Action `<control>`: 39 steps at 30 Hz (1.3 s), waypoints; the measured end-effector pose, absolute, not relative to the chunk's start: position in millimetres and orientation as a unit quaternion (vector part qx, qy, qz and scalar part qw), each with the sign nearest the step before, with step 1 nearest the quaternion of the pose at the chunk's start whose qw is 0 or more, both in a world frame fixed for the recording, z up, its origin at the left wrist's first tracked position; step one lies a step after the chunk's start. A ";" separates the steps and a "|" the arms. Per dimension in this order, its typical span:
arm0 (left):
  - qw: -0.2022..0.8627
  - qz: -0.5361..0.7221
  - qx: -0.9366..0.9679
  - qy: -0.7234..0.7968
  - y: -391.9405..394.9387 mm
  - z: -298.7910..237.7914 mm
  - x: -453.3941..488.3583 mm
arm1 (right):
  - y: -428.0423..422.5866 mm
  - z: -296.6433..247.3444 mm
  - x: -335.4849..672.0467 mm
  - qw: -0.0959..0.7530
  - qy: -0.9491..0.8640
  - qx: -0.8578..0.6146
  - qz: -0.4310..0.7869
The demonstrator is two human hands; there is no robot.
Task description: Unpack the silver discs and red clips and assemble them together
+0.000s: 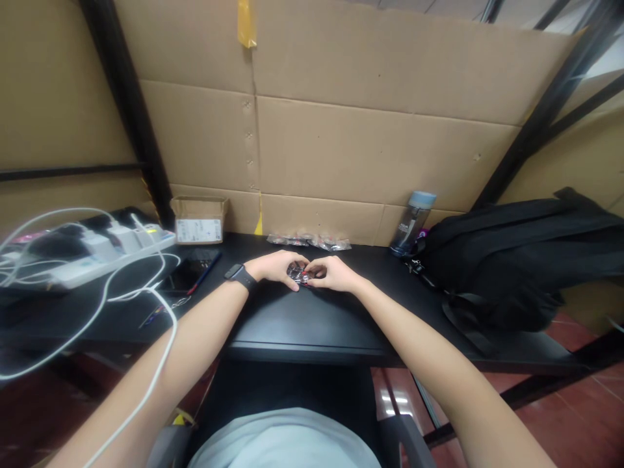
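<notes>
Both hands meet over the middle of the black table (302,325). Between them is a small shiny clear packet (298,273) with dark and red bits inside; its exact contents are too small to make out. My left hand (279,265), with a black watch on its wrist, is closed around the packet's left side. My right hand (334,274) pinches the packet's right side between thumb and fingers. Just beyond the hands, several similar clear packets (309,242) lie in a row along the cardboard wall.
At the left, a white power strip (112,260) carries plugs and loose white cables, one crossing my left forearm. A phone (195,270) and small cardboard box (199,221) are nearby. To the right stand a water bottle (413,224) and black backpack (517,260).
</notes>
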State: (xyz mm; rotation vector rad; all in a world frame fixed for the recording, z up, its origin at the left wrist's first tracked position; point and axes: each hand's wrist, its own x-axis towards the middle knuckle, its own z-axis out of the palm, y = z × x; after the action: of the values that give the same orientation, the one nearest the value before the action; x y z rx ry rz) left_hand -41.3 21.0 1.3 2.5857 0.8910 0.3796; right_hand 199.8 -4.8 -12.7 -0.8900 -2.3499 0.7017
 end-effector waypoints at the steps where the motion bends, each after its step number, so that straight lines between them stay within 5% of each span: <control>1: 0.190 0.135 0.919 0.318 20.8 1.4 -41.2 | -3.8 -14.7 199.1 0.271 -0.864 -0.333 0.263; 39: 0.206 0.146 0.914 0.317 22.4 2.5 -43.7 | 0.8 -20.5 189.9 0.283 -0.910 -0.291 0.081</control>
State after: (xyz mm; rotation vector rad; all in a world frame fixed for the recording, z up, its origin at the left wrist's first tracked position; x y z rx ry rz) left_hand -43.7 22.4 2.5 2.5468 0.8836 0.4065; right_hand 189.9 0.8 -20.5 -0.7786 -2.4363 0.2181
